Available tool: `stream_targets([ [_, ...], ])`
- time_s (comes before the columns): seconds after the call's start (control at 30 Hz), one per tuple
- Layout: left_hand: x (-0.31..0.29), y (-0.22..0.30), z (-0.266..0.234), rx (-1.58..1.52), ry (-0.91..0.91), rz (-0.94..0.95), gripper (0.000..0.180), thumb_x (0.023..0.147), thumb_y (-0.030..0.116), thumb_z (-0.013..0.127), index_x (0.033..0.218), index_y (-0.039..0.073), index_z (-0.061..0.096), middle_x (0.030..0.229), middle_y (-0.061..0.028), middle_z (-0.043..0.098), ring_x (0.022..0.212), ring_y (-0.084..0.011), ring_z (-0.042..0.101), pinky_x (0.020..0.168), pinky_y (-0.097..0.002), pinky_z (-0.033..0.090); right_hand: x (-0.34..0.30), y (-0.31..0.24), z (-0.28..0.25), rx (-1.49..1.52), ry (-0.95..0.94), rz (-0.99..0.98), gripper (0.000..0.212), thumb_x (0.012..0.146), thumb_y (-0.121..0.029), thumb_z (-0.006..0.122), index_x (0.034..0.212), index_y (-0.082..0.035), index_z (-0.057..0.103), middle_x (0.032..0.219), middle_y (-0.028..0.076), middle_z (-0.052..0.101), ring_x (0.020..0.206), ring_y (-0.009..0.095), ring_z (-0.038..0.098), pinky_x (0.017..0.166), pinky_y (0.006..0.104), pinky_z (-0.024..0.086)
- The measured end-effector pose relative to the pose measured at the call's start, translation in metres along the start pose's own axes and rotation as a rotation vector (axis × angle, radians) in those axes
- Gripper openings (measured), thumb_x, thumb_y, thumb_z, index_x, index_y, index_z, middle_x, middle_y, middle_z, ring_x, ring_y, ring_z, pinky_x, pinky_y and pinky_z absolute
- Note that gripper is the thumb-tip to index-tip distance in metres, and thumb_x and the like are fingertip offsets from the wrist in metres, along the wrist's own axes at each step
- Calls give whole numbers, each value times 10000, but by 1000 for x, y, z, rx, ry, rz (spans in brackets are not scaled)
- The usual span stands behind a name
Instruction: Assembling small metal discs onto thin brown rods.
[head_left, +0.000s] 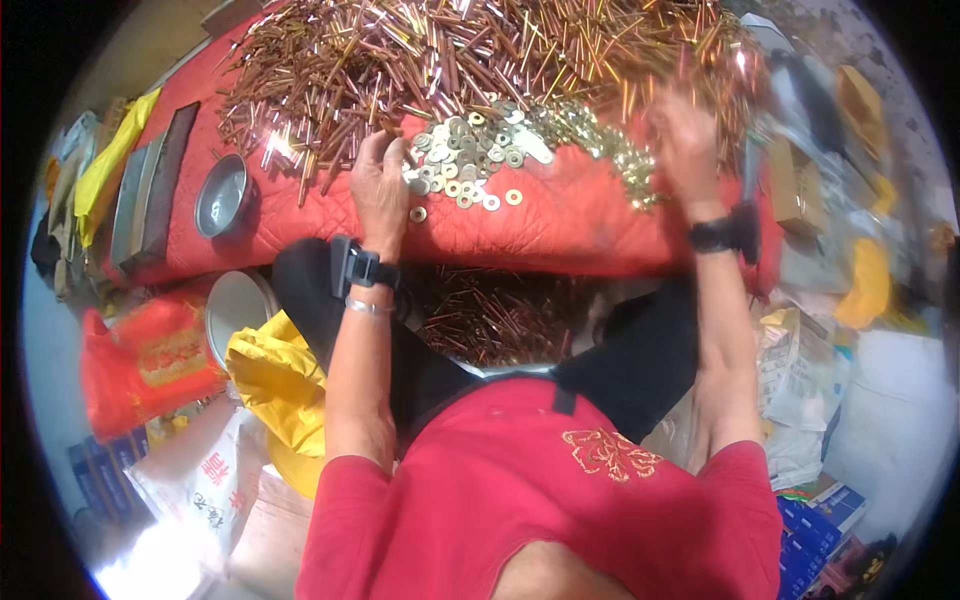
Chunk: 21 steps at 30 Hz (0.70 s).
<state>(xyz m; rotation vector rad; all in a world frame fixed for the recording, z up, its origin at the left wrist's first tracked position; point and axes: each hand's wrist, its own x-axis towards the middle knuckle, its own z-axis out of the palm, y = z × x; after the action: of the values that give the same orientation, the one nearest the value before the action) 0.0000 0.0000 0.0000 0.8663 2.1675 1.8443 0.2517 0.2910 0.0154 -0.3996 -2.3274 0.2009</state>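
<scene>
My left hand rests at the near edge of a large heap of copper-coloured rods, beside a spread of flat ring washers. Its fingers are bent and drawn together; whatever they may hold is too small to make out. Over the heap's right side, my right hand is smeared by motion, so its fingers cannot be read. Close to it lies a pile of small shiny gold-coloured pieces. A red quilted cloth lies under all of these.
A metal bowl sits left on the cloth, near dark flat bars. Below, between my legs, are more rods. A yellow bag and round pale lid are at my left; a cardboard box stands right.
</scene>
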Motion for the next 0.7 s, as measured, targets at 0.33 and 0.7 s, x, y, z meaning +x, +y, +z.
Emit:
stream_targets([
  [0.33,-87,22,44,-519,-188,-407,198,949,172,538,1055,23,615,836,-32,644,683,-62,567,583,-192,425,-29,-138,26,197,-98,252,337,833,-78,622,1167,-76,571,835,136,617,782,278,621,669,399,501],
  [0.7,-94,16,34,-899,-181,-663,256,910,206,622,1083,18,608,869,-46,660,745,-106,611,681,-227,493,-20,-154,13,266,-446,251,168,774,-103,661,928,-37,676,797,158,611,787,332,613,730,391,486],
])
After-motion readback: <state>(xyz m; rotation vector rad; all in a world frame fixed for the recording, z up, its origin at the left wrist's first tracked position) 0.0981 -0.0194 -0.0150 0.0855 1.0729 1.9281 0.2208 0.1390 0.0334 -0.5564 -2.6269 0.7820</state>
